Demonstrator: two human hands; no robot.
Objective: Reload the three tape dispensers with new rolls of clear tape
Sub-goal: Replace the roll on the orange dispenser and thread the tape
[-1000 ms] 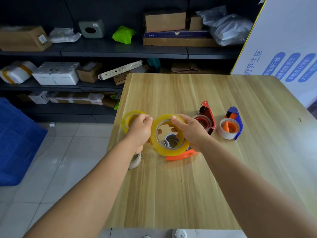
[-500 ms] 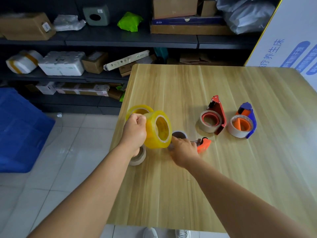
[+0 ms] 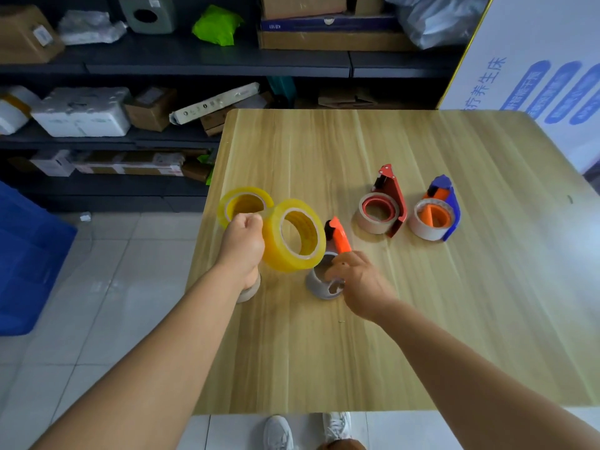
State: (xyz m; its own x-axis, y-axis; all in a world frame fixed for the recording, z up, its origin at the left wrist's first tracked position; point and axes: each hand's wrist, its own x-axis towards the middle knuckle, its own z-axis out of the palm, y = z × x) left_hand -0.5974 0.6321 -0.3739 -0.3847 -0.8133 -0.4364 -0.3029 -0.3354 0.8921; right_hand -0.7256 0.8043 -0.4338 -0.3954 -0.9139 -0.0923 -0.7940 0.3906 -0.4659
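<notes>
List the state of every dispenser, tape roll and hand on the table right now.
Left hand: grips the held tape roll, lifted off the table.
Right hand: grips the orange dispenser by its grey hub, no roll loaded.
Second tape roll: on the table, untouched.
Red dispenser: on the table, near-empty core on it.
Blue dispenser: on the table, near-empty core on it.

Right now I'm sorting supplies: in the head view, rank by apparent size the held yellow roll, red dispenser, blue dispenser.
1. Held yellow roll, though nearest the camera.
2-3. Red dispenser and blue dispenser: alike.
</notes>
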